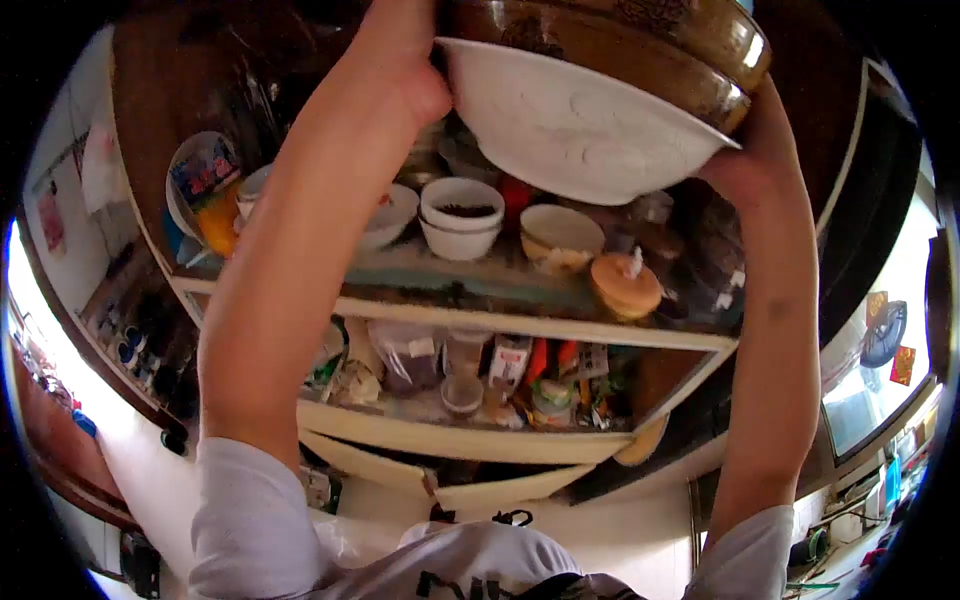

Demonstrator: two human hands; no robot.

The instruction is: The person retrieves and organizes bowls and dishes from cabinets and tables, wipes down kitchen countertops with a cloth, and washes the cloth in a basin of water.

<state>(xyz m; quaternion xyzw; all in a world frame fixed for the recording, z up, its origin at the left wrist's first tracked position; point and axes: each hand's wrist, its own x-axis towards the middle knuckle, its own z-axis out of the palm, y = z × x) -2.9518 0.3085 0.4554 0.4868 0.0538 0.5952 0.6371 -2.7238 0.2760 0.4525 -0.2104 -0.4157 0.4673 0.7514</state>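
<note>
High in front of me I hold up a wide white bowl (580, 130), its underside turned toward me. Brown glass bowls (690, 65) with a dark pattern sit stacked in it, cut off by the top edge of the view. My left hand (415, 75) grips the white bowl's left rim, its fingers mostly out of sight. On the opposite side my right hand (745, 170) supports the rim from below, with its fingers hidden behind the bowls. Below the stack, two nested white bowls (462, 220) with dark bits inside stand on a shelf beside a cream bowl (562, 238).
An orange round-lidded container (627, 285) stands at the edge of the cabinet shelf (480, 310). Jars, bags and boxes fill the lower compartment, including a small glass cup (462, 393). A yellow-orange packet (215, 225) is at the left. Below, a cabinet door (365, 462) hangs ajar.
</note>
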